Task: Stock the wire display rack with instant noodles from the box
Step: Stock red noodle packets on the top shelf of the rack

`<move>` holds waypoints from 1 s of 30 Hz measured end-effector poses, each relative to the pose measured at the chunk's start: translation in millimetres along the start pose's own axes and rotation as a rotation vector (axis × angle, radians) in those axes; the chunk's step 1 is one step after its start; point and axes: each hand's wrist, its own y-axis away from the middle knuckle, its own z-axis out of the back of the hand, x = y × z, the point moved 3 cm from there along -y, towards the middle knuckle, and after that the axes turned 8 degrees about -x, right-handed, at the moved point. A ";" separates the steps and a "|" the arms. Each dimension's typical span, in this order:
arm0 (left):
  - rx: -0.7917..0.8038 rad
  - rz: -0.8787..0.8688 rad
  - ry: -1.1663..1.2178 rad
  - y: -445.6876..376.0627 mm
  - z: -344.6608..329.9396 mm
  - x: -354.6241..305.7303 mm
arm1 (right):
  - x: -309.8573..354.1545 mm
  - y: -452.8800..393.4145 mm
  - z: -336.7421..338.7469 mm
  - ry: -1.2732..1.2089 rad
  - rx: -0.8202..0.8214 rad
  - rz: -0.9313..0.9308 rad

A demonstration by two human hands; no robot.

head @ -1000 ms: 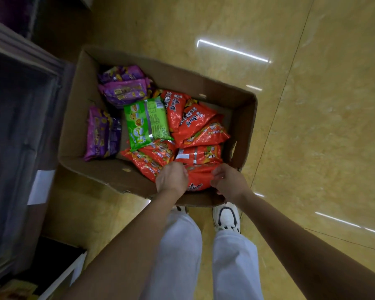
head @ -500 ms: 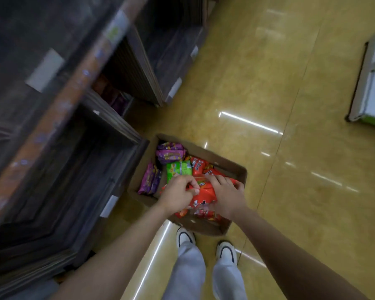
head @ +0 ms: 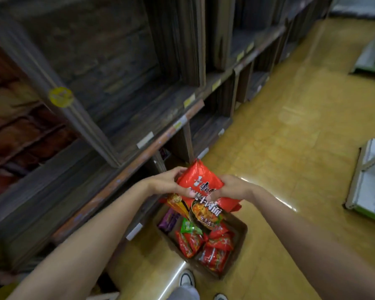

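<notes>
The step in hand looks like carrying a bundle of red noodle packets (head: 200, 187) from the box (head: 239, 241) up to its place on display, and doing it well calls for keeping the slippery stack squeezed evenly from both ends so that no packet slides out from underneath. The packets hang in the air directly above the box, which sits on the yellow floor (head: 290, 148) just beside the foot of the dark wooden shelving (head: 121, 87). The left hand (head: 167, 182) holds the bundle's left end, its fingers (head: 178, 169) curled over the top edge and the thumb tucked underneath, pinching the wrapper. The right hand (head: 232, 187) grips the opposite end, fingers wrapped under the lower packets and thumb pressing on top. Both forearms reach forward and converge above the box, wrists roughly level with each other. A lower packet with a bowl picture (head: 206, 211) droops below the grip, so a firmer squeeze or a supporting palm underneath would, I judge, keep it from dropping back. More packets remain inside the box: red ones (head: 214, 252), a green one (head: 189, 227) and purple ones (head: 169, 219) at the end nearest the shelving. No wire rack can be made out for certain; the shelving compartments above the box are blurred, so I cannot tell where the bundle is bound.
</notes>
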 end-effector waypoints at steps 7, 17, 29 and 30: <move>-0.025 -0.158 0.219 80.7 29.9 -60.5 | 99.6 61.8 70.9 0.113 0.022 0.174; -0.439 -0.132 0.616 167.6 58.7 -45.1 | 167.2 101.2 70.5 0.216 -0.564 0.445; -0.654 -0.300 1.048 266.9 66.7 -17.2 | 241.7 166.0 -14.7 -0.224 -0.155 0.407; -0.664 -0.285 1.063 277.8 62.4 -11.1 | 245.7 169.8 -24.1 -0.248 -0.141 0.413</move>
